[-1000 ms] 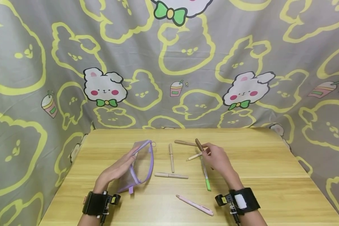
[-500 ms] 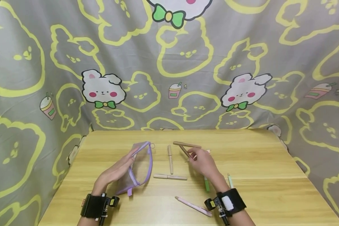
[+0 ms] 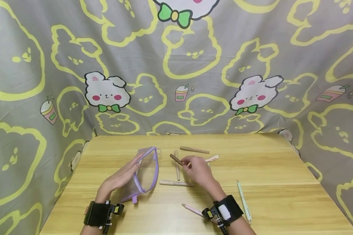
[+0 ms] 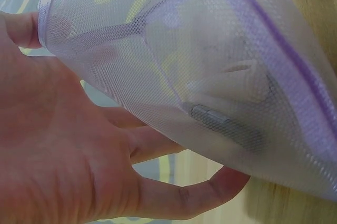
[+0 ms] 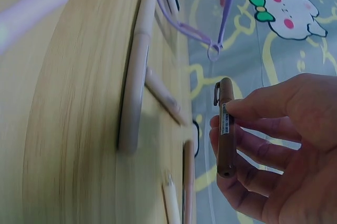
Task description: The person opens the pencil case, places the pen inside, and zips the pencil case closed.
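Note:
My left hand (image 3: 122,174) holds a purple mesh pencil pouch (image 3: 157,171) by its side, with the zipped mouth spread wide toward the right. Through the mesh in the left wrist view, a dark pen (image 4: 224,124) and a pale pen-like thing (image 4: 231,84) show inside. My right hand (image 3: 201,171) pinches a capped brown pen (image 3: 176,160) between thumb and fingers, to the right of the pouch and apart from it. A barcode label shows on this pen in the right wrist view.
Around the right hand lie a lighter brown pen (image 3: 194,150), a cream pen (image 3: 213,158) and two beige pens, one upright (image 3: 178,173) and one crosswise (image 3: 173,183). Nearer are a pink pen (image 3: 191,208), partly under the wrist, and a mint pen (image 3: 243,199). A patterned curtain (image 3: 153,94) closes off the back.
Carrying the brown pen, my right hand has travelled left across the table toward the pouch. Its forearm has uncovered the mint pen and now covers the green-ended one. The left hand stays put.

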The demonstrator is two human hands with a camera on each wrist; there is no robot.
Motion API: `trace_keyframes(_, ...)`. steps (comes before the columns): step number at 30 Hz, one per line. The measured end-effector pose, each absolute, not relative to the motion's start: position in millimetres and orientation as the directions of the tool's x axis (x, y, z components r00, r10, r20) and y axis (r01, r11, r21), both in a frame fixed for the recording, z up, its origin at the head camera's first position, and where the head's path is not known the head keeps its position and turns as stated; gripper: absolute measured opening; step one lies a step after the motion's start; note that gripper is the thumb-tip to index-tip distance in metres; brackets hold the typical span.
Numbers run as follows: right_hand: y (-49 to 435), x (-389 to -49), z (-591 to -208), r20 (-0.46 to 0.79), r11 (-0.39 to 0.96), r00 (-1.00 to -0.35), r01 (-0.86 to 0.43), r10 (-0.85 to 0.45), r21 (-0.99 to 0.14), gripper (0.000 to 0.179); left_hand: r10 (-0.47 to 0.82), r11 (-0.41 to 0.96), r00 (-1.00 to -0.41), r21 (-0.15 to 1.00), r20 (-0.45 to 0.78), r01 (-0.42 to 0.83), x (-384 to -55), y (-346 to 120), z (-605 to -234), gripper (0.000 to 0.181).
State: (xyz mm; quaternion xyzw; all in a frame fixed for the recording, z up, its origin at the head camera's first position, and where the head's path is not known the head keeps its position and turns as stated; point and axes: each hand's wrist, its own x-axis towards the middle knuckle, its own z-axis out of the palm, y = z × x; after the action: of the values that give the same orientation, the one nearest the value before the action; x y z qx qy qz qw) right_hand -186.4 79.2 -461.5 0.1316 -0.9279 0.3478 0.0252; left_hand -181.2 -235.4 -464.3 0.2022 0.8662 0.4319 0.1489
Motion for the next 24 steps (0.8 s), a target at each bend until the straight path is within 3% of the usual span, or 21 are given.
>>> trace_keyframes(16,33,-189,-461,0.147,0.623,-0.927,-0.343,-0.345,-0.703,0.022,0.511,0.481,-0.859,0.835,-0.022,0.265,-185,-235,-467,0.056)
trace_keyframes(24,4,-189,-458,0.046,0.538,-0.938,-0.238,-0.344,-0.809,0.037,0.499,0.494,-0.866,0.833,-0.037,0.249,-185,-236,-467,0.056)
